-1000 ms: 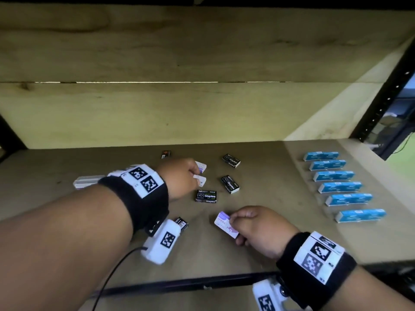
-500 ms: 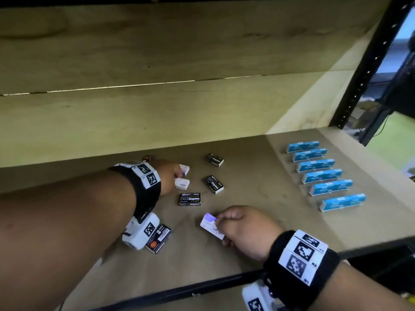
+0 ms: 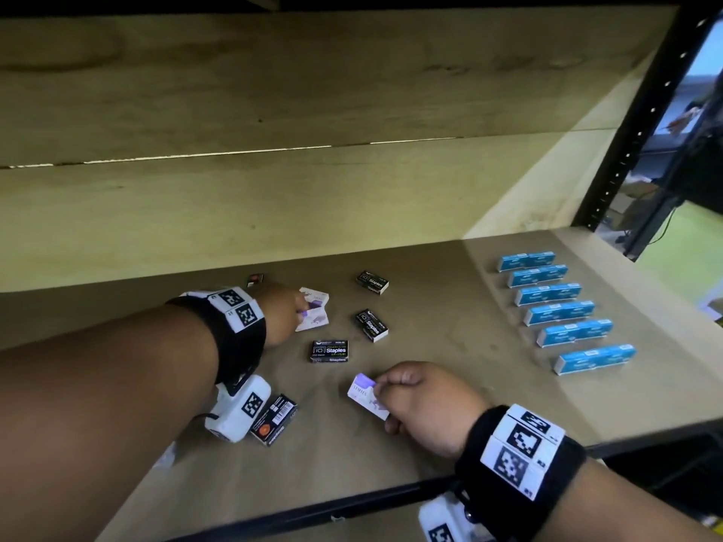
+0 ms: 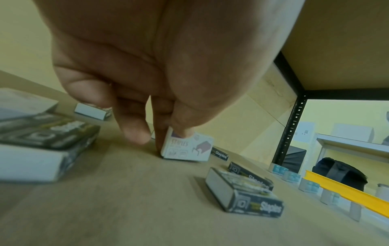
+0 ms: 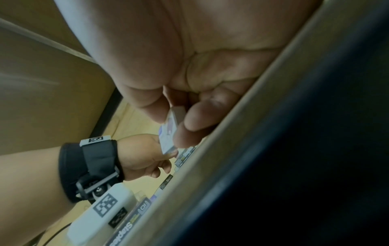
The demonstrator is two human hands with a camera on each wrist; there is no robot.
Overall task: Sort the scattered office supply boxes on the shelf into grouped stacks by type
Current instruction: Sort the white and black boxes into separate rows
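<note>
My left hand point(image 3: 289, 312) pinches a white-and-purple staples box point(image 4: 186, 148) at mid-shelf; its thumb and a finger clamp the box's left end. A second white box point(image 3: 316, 297) lies just behind it. My right hand point(image 3: 414, 400) grips another white-and-purple staples box point(image 3: 367, 395) near the front edge, seen in the right wrist view between thumb and fingers point(image 5: 168, 131). Three black staples boxes point(image 3: 330, 350) point(image 3: 371, 325) point(image 3: 372, 282) lie between the hands. A further black box point(image 3: 274, 420) lies under my left wrist.
Several blue boxes point(image 3: 565, 311) stand in a neat row on the right of the shelf point(image 3: 450, 436). A small dark box point(image 3: 255, 279) sits by the back wall. A black upright post point(image 3: 641, 123) frames the right side.
My left hand has closed onto the white box at mid-shelf and tipped it. My right hand keeps holding its white box near the front edge. The head view has swung right.
</note>
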